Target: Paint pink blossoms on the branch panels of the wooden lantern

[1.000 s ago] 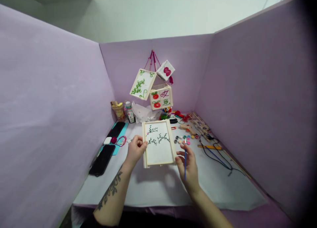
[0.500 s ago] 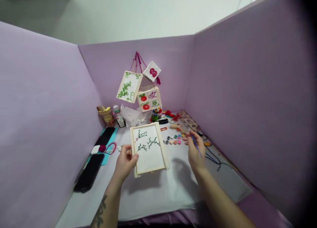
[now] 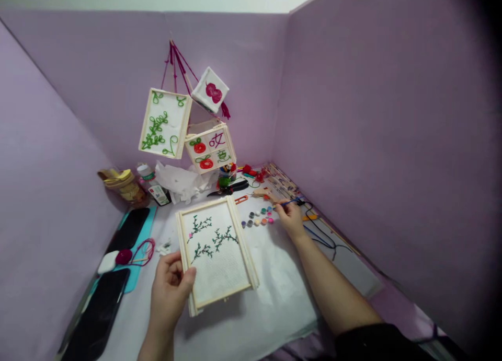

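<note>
My left hand [image 3: 170, 285] grips the left edge of a wooden-framed white panel [image 3: 221, 275], thumb on the front. Dark green branches are painted on its upper part, with a small pink spot at the left. Over by the paint pots [image 3: 257, 218], my right hand [image 3: 289, 217] pinches a thin blue paintbrush [image 3: 290, 201]. The brush tip is close to the pots at the right end; whether it touches paint I cannot tell. The pots stand in two short rows of several colours.
Decorated framed panels [image 3: 165, 123] hang from purple cords at the back. Black-handled pliers [image 3: 231, 188], white crumpled paper [image 3: 180, 181] and a bottle [image 3: 155, 186] lie or stand behind. Black phones [image 3: 100, 314] and a magenta yarn ball [image 3: 124, 256] are at left; dark cords [image 3: 325, 241] lie right.
My right hand has moved forward to the paint pots and its brush has swung round. The view has turned right and downward. My left hand still holds the framed panel.
</note>
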A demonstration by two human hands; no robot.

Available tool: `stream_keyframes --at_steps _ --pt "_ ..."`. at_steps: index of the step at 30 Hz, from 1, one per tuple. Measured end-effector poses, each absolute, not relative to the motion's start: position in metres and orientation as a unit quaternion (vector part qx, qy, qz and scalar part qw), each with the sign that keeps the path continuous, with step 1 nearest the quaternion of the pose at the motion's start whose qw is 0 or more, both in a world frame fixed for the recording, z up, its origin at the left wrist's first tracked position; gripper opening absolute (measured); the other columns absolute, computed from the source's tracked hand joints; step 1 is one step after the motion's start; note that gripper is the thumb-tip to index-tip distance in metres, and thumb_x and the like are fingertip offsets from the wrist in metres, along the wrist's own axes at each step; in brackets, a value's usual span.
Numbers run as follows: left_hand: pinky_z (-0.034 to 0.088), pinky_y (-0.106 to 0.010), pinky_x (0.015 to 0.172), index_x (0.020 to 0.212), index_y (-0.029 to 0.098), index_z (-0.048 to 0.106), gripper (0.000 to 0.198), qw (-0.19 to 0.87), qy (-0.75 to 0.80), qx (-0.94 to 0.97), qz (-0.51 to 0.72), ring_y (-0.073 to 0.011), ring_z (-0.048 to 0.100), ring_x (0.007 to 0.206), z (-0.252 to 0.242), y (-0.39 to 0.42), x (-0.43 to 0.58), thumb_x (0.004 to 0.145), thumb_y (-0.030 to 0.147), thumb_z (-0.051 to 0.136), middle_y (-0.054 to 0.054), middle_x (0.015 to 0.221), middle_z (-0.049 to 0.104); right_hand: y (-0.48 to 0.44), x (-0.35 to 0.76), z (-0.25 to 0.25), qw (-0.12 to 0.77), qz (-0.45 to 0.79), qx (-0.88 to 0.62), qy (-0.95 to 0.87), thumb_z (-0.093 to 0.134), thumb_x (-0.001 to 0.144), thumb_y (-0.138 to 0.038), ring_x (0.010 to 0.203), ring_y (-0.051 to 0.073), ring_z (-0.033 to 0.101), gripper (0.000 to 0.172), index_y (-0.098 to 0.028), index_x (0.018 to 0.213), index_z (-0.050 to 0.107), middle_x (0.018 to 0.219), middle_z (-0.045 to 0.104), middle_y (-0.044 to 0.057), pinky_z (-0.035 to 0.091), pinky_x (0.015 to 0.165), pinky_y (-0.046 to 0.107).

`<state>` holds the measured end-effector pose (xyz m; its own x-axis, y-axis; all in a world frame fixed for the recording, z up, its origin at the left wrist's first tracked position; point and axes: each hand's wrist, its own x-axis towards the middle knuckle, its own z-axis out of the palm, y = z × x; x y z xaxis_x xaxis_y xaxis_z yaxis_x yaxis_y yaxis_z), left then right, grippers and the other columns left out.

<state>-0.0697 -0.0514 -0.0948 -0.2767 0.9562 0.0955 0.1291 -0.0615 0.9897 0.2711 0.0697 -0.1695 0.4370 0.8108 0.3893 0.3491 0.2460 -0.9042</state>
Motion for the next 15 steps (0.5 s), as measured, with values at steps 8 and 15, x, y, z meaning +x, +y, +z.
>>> stream_keyframes --at_steps 8,15 --pt "0.047 -0.022 0.050 0.102 0.018 0.055 0.052 0.353 0.595 0.454 0.562 -0.0131 0.055 0.052 -0.100 -0.058 -0.067 0.060 0.036 0.081 0.007 0.059 0.055 0.071 0.280 -0.169 0.551 0.139 -0.613 -0.550 0.051 0.079 -0.037 0.065 0.019 0.057 0.020 -0.019 0.075 0.061 0.068 0.065 0.005 0.044 0.066 0.031" --pt "0.045 -0.020 0.049 0.102 0.019 0.055 0.047 0.330 0.596 0.442 0.584 -0.0115 0.053 0.051 -0.093 -0.063 -0.055 0.064 0.036 0.077 0.007 0.059 0.053 0.073 0.280 -0.171 0.526 0.132 -0.619 -0.568 0.050 0.078 -0.033 0.069 0.021 0.059 0.018 -0.020 0.074 0.061 0.069 0.067 0.007 0.045 0.066 0.031"
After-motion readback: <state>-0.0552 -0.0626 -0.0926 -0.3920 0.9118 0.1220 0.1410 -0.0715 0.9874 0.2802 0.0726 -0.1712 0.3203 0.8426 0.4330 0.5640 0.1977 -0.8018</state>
